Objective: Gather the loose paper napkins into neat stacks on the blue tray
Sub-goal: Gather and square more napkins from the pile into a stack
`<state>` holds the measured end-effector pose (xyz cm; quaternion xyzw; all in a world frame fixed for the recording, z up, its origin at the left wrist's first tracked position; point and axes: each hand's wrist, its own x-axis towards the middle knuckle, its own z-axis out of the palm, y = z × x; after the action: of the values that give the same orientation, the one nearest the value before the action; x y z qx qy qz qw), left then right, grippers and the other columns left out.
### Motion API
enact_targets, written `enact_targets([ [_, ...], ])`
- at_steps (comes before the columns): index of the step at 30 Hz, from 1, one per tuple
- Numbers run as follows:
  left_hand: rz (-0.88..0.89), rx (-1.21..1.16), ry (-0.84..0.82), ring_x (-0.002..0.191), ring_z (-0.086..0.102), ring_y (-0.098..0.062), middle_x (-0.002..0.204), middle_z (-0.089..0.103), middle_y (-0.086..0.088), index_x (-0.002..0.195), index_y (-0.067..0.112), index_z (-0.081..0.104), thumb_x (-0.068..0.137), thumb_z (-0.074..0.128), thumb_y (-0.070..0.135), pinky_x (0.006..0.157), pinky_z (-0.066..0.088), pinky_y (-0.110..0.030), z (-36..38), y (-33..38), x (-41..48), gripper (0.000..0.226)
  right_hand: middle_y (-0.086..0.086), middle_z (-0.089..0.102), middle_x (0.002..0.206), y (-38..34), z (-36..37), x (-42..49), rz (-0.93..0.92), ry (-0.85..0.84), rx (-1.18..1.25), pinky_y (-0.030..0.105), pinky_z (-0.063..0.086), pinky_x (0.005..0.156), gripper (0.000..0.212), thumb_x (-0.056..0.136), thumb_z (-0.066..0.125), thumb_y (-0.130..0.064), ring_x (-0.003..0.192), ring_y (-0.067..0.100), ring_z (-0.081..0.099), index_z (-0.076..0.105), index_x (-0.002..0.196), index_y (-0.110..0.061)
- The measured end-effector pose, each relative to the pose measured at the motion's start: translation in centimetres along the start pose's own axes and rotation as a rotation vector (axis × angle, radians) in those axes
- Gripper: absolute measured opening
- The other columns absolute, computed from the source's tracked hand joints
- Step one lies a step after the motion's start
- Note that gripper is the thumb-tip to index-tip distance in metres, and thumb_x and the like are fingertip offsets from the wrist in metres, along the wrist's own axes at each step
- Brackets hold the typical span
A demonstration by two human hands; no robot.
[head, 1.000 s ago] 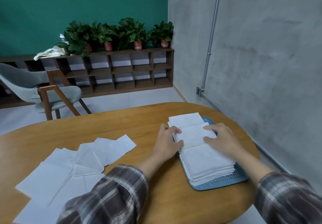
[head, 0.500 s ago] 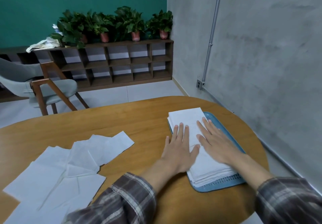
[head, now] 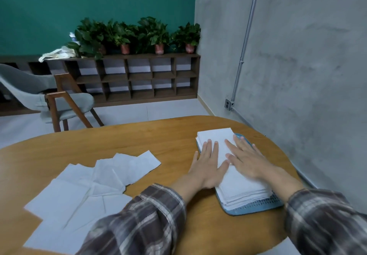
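Observation:
A blue perforated tray (head: 256,208) lies at the right side of the round wooden table (head: 119,141). White paper napkins (head: 244,187) are piled on it in a thick layer that covers most of it. My left hand (head: 207,164) lies flat on the pile's left edge, fingers straight. Beside it, my right hand (head: 247,158) presses flat on top of the pile, fingers spread. Several loose white napkins (head: 89,185) lie scattered and overlapping on the table's left part.
A grey chair (head: 51,96) with wooden legs stands beyond the table at the left. A low wooden shelf (head: 135,78) with potted plants runs along the green back wall. A grey concrete wall (head: 297,56) is close on the right.
My fingers went from curled round the top napkins to flat on the pile. Both hands have since slid a little farther along the stack.

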<state>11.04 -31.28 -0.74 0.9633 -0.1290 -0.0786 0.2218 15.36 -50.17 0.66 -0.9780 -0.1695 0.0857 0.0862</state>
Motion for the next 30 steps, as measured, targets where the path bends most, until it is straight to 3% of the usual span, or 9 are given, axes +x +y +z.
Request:
enact_targets([
  [5,0.080,0.110,0.195,0.159,-0.025,-0.017,0.173,-0.024,-0.003,0.166,0.018,-0.015,0.108,0.022,0.062,0.128,-0.011,-0.042,-3.6,-1.7,-3.2,0.082,-0.006,-0.012,0.175,-4.2,-1.5,-0.4,-0.104,0.106,-0.033,0.047,0.000,0.131,0.064,0.111,0.027,-0.055,0.162,0.020,-0.014,0.003,0.168,-0.036],
  [13,-0.069,0.127,0.293,0.162,-0.014,-0.019,0.176,-0.013,-0.003,0.168,0.019,-0.007,0.105,0.042,0.060,0.132,-0.002,-0.043,-8.2,-10.4,-10.9,0.090,-0.003,0.017,0.175,-15.4,0.4,0.2,-0.210,0.217,0.070,0.041,0.016,0.128,0.062,0.109,0.047,-0.044,0.162,0.021,0.010,0.026,0.165,-0.030],
  [21,-0.293,0.135,0.350,0.162,0.009,-0.027,0.175,0.007,-0.005,0.165,0.020,0.025,0.100,0.059,0.049,0.129,0.019,-0.043,-8.3,-23.4,-20.6,0.078,-0.008,0.030,0.169,-27.1,7.4,2.0,-0.361,0.173,0.156,0.035,0.024,0.125,0.056,0.106,0.052,-0.037,0.157,0.014,0.022,0.038,0.160,-0.029],
  [25,-0.292,0.062,0.357,0.155,0.028,-0.017,0.170,0.030,0.003,0.160,0.026,0.038,0.101,0.058,0.056,0.125,0.020,-0.031,-6.9,-26.8,-22.8,0.069,-0.014,0.036,0.164,-29.7,10.5,3.2,-0.384,0.157,0.243,0.032,0.027,0.122,0.054,0.105,0.055,-0.035,0.154,0.010,0.026,0.043,0.157,-0.031],
  [30,-0.296,0.003,0.481,0.149,0.030,-0.009,0.159,0.040,0.013,0.154,0.035,0.043,0.098,0.057,0.061,0.119,0.019,-0.027,-4.8,-27.5,-22.0,0.063,-0.017,0.053,0.151,-29.7,12.9,4.2,-0.379,0.168,0.433,0.026,0.035,0.116,0.042,0.101,0.063,-0.029,0.143,0.006,0.044,0.061,0.143,-0.029],
])
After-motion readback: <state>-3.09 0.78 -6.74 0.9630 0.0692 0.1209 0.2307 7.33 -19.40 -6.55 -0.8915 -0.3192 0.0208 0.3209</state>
